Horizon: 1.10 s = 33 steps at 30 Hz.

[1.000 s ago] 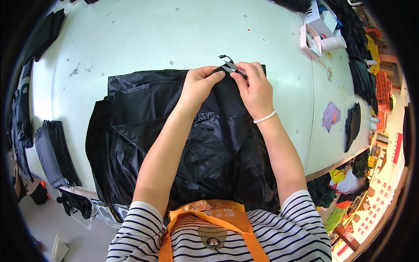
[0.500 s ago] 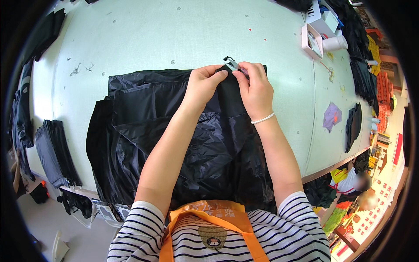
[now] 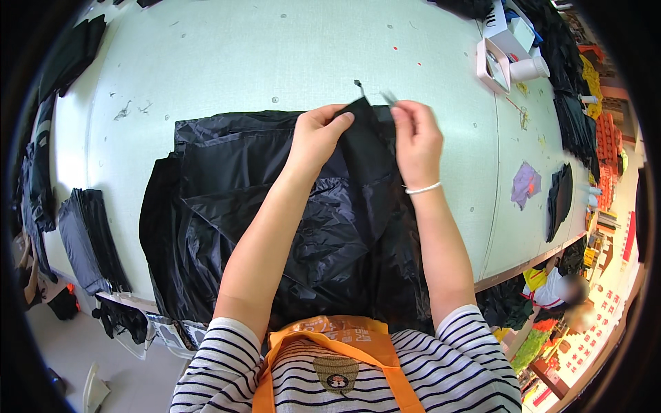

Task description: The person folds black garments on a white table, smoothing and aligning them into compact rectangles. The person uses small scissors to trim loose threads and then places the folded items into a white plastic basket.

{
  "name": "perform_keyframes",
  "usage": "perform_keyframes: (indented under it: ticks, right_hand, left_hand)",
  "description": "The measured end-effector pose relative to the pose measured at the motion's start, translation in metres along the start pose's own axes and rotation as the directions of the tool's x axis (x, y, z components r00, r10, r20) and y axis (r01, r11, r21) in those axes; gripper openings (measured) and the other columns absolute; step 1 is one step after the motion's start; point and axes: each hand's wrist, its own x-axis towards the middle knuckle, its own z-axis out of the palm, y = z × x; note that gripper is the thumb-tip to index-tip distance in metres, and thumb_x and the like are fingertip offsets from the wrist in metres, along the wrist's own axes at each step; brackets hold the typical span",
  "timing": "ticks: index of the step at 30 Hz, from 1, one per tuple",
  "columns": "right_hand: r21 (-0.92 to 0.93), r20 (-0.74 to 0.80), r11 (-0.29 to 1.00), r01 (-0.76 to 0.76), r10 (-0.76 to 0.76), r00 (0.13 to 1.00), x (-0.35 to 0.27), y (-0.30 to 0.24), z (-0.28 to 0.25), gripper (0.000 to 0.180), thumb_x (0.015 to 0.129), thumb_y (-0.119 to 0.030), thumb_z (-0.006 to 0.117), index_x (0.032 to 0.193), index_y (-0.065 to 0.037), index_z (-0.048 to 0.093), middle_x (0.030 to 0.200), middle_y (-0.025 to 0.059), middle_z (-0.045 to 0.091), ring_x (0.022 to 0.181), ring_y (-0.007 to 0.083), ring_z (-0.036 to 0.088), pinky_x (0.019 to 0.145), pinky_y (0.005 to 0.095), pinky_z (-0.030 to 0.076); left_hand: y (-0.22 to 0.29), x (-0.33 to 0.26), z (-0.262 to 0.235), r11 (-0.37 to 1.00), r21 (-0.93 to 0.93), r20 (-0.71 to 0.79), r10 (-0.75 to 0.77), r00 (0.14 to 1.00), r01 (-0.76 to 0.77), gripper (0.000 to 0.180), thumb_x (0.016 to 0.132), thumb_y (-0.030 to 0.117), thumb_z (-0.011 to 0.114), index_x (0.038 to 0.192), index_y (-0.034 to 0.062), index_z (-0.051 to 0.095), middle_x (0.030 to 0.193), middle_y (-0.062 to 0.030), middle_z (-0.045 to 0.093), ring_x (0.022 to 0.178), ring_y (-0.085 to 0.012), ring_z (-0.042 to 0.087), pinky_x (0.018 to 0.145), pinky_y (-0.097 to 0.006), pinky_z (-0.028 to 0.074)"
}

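A black shiny garment (image 3: 330, 237) is spread in front of me, its folds reaching my waist. My left hand (image 3: 318, 136) pinches a raised, pointed corner of it near the top edge. From that corner a short black cord end (image 3: 358, 84) sticks out onto the table. My right hand (image 3: 418, 141) is just right of the corner, apart from the cloth. Between its thumb and fingers are small metal thread snips (image 3: 389, 98), smeared by motion, so their blades cannot be made out clearly.
The pale green table (image 3: 227, 62) carries stacks of folded black cloth (image 3: 91, 237) at the left. A pink tray (image 3: 493, 67) and a white cup (image 3: 529, 69) stand at the far right, beyond a purple scrap (image 3: 525, 184). Another person (image 3: 553, 288) is at lower right.
My right hand has drawn away to the right with the snips, off the garment's corner. My left hand keeps its pinch, and the cord end now stands free.
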Motion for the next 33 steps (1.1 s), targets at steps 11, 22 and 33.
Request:
perform_keyframes:
  ticks: [11, 22, 33]
  right_hand:
    - [-0.767, -0.231, 0.518, -0.379, 0.328, 0.916, -0.152, 0.199, -0.147, 0.039, 0.089, -0.016, 0.059, 0.123, 0.001, 0.051, 0.118, 0.0209, 0.052, 0.105, 0.0327, 0.055, 0.091, 0.0359, 0.045]
    - [0.743, 0.488, 0.033, -0.669, 0.658, 0.574, -0.109, 0.024, -0.029, 0.038, 0.087, -0.012, 0.065, 0.119, 0.006, 0.056, 0.117, 0.0097, 0.061, 0.106, 0.0203, 0.057, 0.094, 0.0333, 0.043]
    - [-0.076, 0.532, 0.984, 0.163, -0.098, 0.841, -0.138, -0.050, 0.044, 0.056, 0.077, -0.020, 0.066, 0.130, -0.007, 0.052, 0.143, 0.0220, 0.035, 0.135, 0.0398, 0.029, 0.111, 0.0508, 0.022]
  left_hand:
    - [0.008, -0.170, -0.171, 0.462, 0.873, -0.454, 0.646, 0.614, 0.159, 0.055, 0.081, 0.010, 0.071, 0.131, 0.0025, 0.048, 0.121, -0.0095, 0.048, 0.099, -0.0162, 0.049, 0.080, -0.027, 0.043]
    - [-0.024, -0.147, -0.168, 0.994, -0.104, -0.594, -0.025, 0.804, -0.046, 0.027, 0.093, 0.011, 0.058, 0.116, -0.0045, 0.057, 0.109, -0.0095, 0.065, 0.094, -0.0160, 0.061, 0.085, -0.027, 0.047]
    - [-0.012, -0.127, -0.111, 0.785, 0.501, -0.262, 0.539, 0.801, -0.364, 0.046, 0.083, -0.003, 0.063, 0.127, 0.0020, 0.055, 0.097, -0.0031, 0.065, 0.084, -0.0083, 0.059, 0.074, -0.023, 0.047]
